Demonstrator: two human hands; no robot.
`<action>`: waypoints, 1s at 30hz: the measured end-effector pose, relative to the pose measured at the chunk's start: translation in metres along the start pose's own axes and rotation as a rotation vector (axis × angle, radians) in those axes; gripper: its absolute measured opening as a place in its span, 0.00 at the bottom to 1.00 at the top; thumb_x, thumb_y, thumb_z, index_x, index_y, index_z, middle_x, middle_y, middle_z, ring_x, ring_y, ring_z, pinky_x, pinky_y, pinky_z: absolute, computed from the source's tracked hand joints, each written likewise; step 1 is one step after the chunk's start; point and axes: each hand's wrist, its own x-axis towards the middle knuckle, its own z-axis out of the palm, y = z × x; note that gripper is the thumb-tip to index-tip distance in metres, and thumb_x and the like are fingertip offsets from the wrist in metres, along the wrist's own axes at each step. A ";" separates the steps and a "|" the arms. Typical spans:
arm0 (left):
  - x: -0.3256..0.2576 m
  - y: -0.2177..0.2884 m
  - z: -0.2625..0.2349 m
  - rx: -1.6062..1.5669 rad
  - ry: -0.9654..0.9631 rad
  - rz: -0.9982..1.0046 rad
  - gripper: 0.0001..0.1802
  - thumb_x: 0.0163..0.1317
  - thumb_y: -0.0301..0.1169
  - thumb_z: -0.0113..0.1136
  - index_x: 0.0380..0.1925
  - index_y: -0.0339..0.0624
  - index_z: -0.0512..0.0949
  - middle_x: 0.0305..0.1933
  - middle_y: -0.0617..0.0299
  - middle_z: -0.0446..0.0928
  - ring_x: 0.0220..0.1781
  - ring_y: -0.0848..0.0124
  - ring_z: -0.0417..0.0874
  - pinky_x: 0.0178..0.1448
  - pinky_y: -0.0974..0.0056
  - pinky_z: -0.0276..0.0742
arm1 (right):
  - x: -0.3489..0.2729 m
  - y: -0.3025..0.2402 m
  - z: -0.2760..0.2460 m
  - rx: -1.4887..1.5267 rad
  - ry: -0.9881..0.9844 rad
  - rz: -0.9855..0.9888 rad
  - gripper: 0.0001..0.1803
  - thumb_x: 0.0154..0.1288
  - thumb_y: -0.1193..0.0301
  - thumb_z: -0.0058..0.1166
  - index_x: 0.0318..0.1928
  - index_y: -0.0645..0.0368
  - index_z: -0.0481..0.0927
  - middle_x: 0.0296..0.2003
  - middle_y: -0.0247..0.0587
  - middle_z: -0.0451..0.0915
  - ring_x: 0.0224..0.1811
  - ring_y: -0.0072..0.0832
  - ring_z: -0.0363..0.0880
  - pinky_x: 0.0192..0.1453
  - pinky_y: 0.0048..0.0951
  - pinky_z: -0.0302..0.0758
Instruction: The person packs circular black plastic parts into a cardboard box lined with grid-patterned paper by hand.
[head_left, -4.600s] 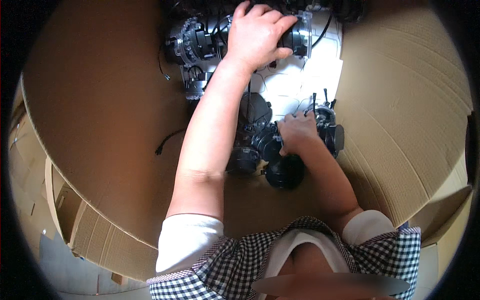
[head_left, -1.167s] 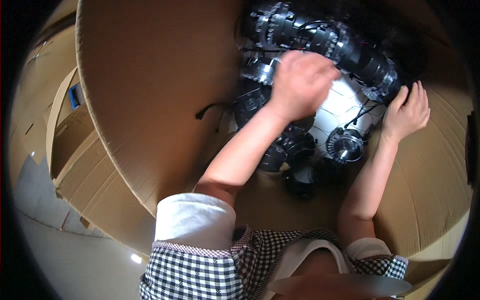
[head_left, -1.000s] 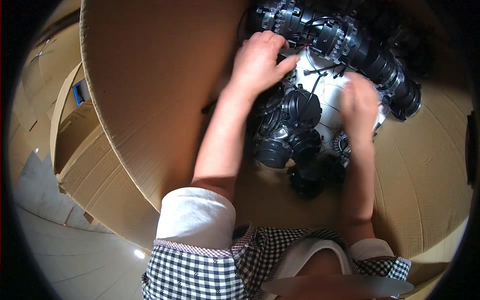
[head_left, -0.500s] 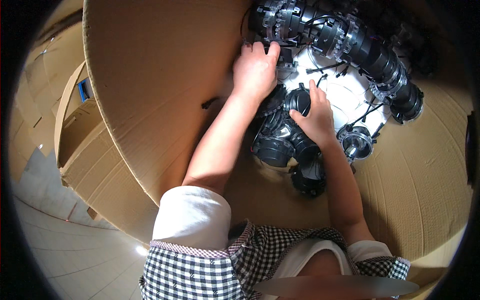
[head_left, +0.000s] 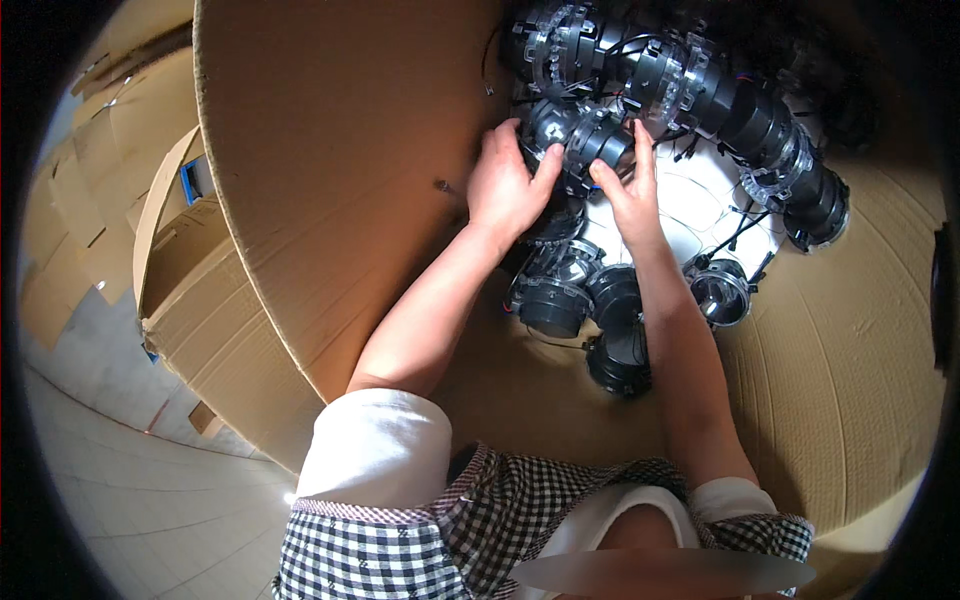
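Observation:
Down inside a large cardboard box, my two hands close in on a pair of black round lamp units standing side by side. My left hand (head_left: 510,180) curls around the left side of a lamp unit with a clear domed lens (head_left: 553,122). Against the other side, my right hand (head_left: 632,190) grips a black ribbed lamp unit (head_left: 602,138) between thumb and fingers. Whether the two units are joined cannot be seen. Below my hands sit several more black lamp units (head_left: 552,305), and one with an open clear front (head_left: 720,290) lies right of my right forearm.
A curved row of black lamp units with clear rings (head_left: 745,120) runs along the far right, on a white sheet (head_left: 690,200) with thin black cables. The tall cardboard wall (head_left: 330,180) rises at left. Another open carton (head_left: 230,310) stands outside it.
My left hand has come back from the far row and turned inward. My right hand has moved up and left. The pair of lamp units now shows between them.

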 end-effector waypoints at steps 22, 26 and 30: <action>-0.029 0.040 -0.063 0.272 -0.353 0.052 0.24 0.61 0.48 0.59 0.52 0.45 0.75 0.39 0.49 0.81 0.44 0.51 0.82 0.47 0.52 0.78 | 0.002 -0.023 0.041 -0.422 -0.025 0.139 0.41 0.69 0.57 0.51 0.74 0.52 0.46 0.65 0.73 0.56 0.68 0.64 0.57 0.69 0.49 0.61; 0.008 0.002 -0.019 -0.023 -0.031 0.381 0.27 0.59 0.44 0.62 0.57 0.48 0.73 0.63 0.51 0.69 0.64 0.47 0.66 0.67 0.49 0.63 | 0.005 -0.005 0.032 -0.400 -0.024 0.070 0.41 0.69 0.55 0.50 0.73 0.56 0.47 0.67 0.72 0.54 0.68 0.64 0.58 0.68 0.48 0.62; 0.014 -0.004 0.008 0.112 0.115 0.417 0.32 0.54 0.47 0.64 0.59 0.50 0.73 0.62 0.55 0.70 0.62 0.48 0.67 0.67 0.49 0.63 | -0.012 -0.003 0.010 -0.265 -0.016 0.123 0.36 0.67 0.59 0.53 0.68 0.67 0.58 0.57 0.64 0.70 0.58 0.55 0.71 0.63 0.46 0.67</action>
